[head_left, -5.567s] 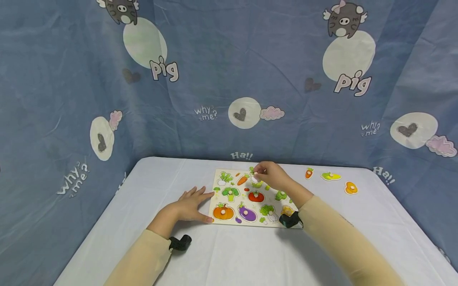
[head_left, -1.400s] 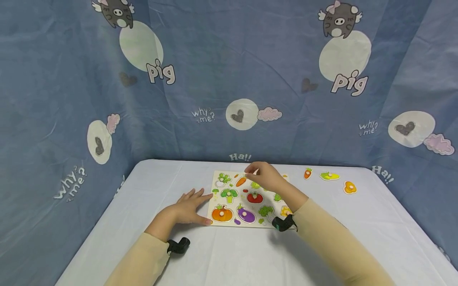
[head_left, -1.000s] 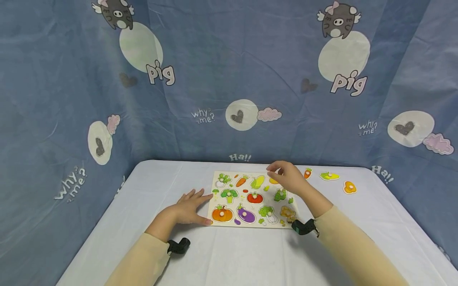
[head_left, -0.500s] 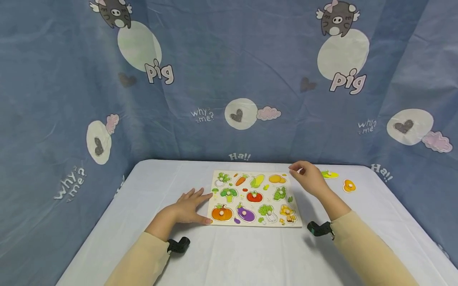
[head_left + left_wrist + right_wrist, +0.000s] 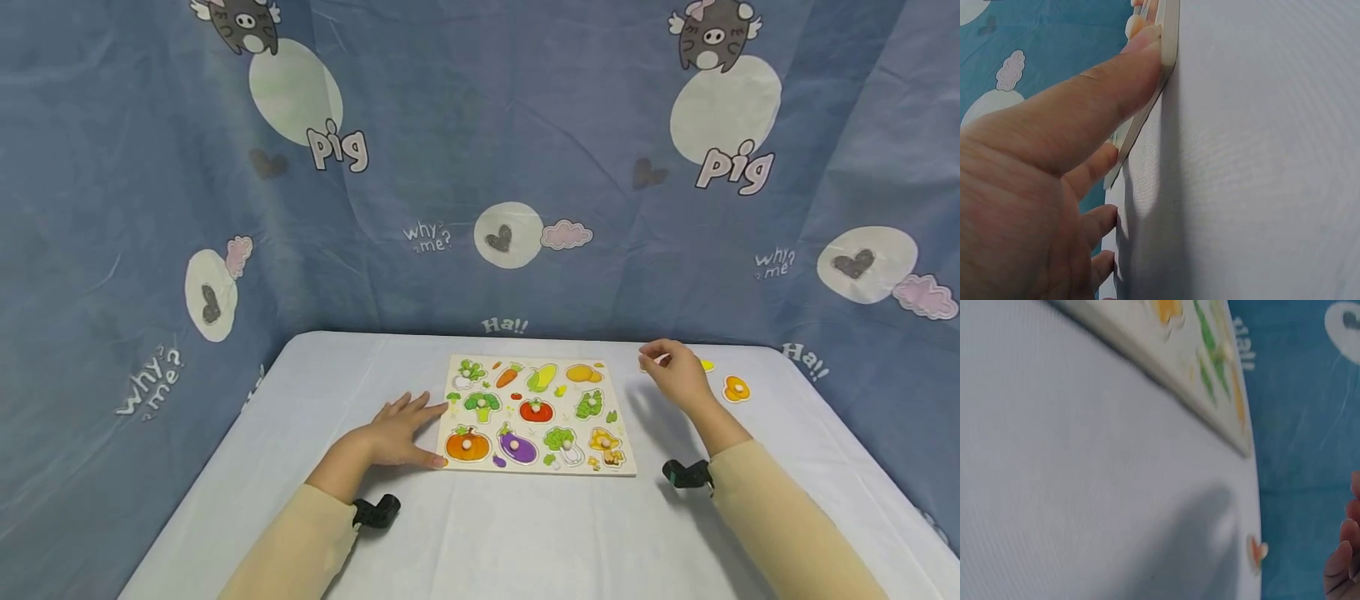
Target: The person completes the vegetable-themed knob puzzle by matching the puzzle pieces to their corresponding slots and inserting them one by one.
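A cream vegetable puzzle board (image 5: pixel 491 432) lies on the white cloth. My left hand (image 5: pixel 397 433) has its fingers spread at the board's left side; its thumb (image 5: pixel 1104 87) presses the near left corner in the left wrist view. My right hand (image 5: pixel 677 377) is beyond the board's right side with bent fingers and nothing between them. It covers most of a small carrot piece in the head view. In the right wrist view that knobbed carrot piece (image 5: pixel 1254 553) lies on the cloth, apart from the fingertips (image 5: pixel 1338 559).
A corn piece (image 5: pixel 707 366), partly hidden by my right hand, and an orange knobbed piece (image 5: pixel 737 388) lie on the right. Knobs show on the tomato (image 5: pixel 536 411), pumpkin (image 5: pixel 467 445) and eggplant (image 5: pixel 517 446). A blue curtain (image 5: pixel 420 292) hangs behind the table.
My right hand held a white, green-leaved piece over the board earlier. Now without it, the hand has moved right, off the board, to the carrot piece. My left hand stays at the board's corner.
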Available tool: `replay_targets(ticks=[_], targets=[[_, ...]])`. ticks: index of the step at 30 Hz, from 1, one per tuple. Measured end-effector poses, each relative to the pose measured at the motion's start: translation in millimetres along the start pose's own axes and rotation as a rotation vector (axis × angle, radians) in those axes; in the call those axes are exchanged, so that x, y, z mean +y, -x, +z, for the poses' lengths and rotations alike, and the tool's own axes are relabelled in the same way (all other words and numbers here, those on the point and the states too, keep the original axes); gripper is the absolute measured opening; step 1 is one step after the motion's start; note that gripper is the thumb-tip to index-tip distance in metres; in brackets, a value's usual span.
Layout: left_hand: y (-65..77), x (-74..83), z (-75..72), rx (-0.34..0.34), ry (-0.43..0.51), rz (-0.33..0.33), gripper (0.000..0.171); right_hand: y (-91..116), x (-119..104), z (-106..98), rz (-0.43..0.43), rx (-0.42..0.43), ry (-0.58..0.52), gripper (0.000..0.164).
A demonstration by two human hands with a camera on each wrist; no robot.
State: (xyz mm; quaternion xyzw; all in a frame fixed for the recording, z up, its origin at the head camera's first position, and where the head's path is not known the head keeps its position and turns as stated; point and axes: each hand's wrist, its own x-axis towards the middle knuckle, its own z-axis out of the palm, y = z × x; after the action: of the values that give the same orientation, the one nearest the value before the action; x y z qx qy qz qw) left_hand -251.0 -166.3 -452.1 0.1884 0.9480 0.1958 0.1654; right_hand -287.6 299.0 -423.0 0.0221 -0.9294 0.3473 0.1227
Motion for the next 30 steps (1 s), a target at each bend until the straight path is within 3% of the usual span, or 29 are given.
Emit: replay_targets(ticks=[17, 30], targets=[[-0.8, -0.4, -0.6, 0.004, 0.005, 0.001, 0.099, -22.8, 39.5, 3.9, 0.087, -0.051, -0.056, 0.029], [1.9, 0.5, 0.3, -0.007, 0.003, 0.002, 0.099, -37.7, 56.6, 14.9, 0.220, -0.103, -0.058, 0.037]])
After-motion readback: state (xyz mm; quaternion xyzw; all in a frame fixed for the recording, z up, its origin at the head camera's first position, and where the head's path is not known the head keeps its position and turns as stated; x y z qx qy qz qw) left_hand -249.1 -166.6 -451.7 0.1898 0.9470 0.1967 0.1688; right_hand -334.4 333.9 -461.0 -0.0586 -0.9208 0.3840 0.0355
